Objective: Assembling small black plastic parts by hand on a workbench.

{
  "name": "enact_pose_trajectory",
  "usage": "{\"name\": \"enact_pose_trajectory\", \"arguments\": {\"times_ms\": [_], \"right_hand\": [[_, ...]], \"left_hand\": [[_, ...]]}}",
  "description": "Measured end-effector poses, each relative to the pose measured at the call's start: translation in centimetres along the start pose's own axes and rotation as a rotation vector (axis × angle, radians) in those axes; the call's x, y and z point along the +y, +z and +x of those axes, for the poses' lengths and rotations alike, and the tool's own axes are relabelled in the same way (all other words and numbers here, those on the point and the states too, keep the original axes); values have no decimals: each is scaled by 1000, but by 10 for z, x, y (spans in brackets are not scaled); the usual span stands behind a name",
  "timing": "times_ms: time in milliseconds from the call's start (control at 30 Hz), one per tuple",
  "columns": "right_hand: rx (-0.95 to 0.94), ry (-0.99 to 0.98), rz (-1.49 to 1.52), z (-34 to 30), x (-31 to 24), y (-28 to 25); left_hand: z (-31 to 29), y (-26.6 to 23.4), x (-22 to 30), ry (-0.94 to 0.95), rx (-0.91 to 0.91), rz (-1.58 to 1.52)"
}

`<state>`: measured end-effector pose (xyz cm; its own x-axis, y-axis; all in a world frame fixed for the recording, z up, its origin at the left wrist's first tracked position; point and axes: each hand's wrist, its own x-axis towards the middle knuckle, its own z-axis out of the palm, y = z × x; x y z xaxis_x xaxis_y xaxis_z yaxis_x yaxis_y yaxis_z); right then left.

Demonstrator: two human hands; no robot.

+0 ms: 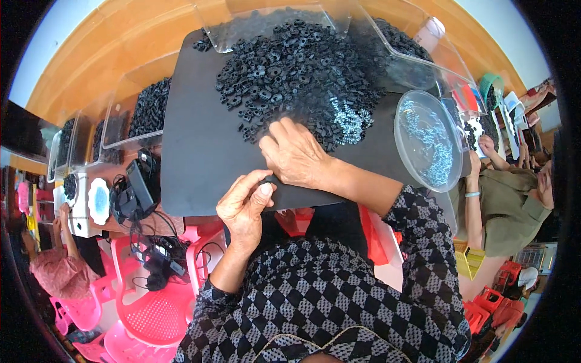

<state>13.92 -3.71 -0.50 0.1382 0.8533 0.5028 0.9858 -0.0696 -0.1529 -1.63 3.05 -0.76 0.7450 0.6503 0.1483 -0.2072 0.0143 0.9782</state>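
My left hand is at the near edge of the dark table, thumb and fingers pinched round a small black plastic part. Just beyond it, my right hand has its fingers curled inward, close to the left fingertips; whatever those fingers hold is hidden. Past the right hand spreads a large heap of small black plastic parts, loose on the tabletop. A small pile of shiny metal pieces, apparently springs, lies against the heap's right side.
Right of the heap, a round clear dish holds more shiny metal pieces. Clear bins of black parts stand behind and left. Black cables and adapters lie left, above a pink chair. Other people sit at both sides.
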Motion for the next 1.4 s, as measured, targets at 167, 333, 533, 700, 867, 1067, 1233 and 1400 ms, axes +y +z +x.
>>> {"name": "enact_pose_trajectory", "arguments": {"times_ms": [167, 333, 533, 700, 867, 1067, 1233, 1400], "right_hand": [[-63, 72, 15, 6, 2, 7], [-58, 112, -1, 11, 6, 10], [-72, 117, -12, 11, 7, 11], [5, 107, 10, 12, 9, 12], [88, 109, -24, 12, 15, 13], [205, 3, -141, 13, 23, 15], [294, 265, 90, 22, 20, 9], [441, 497, 374, 25, 22, -2]], "left_hand": [[2, -2, -2, 3, -2, -1], [0, -1, 0, 7, 15, -30], [0, -1, -1, -5, 8, -7], [0, 0, 2, -18, 17, -25], [1, 2, -1, -9, 13, -31], [4, 8, 2, -25, 28, -2], [3, 13, 6, 3, 51, -2], [4, 17, 3, 21, -87, 34]]}}
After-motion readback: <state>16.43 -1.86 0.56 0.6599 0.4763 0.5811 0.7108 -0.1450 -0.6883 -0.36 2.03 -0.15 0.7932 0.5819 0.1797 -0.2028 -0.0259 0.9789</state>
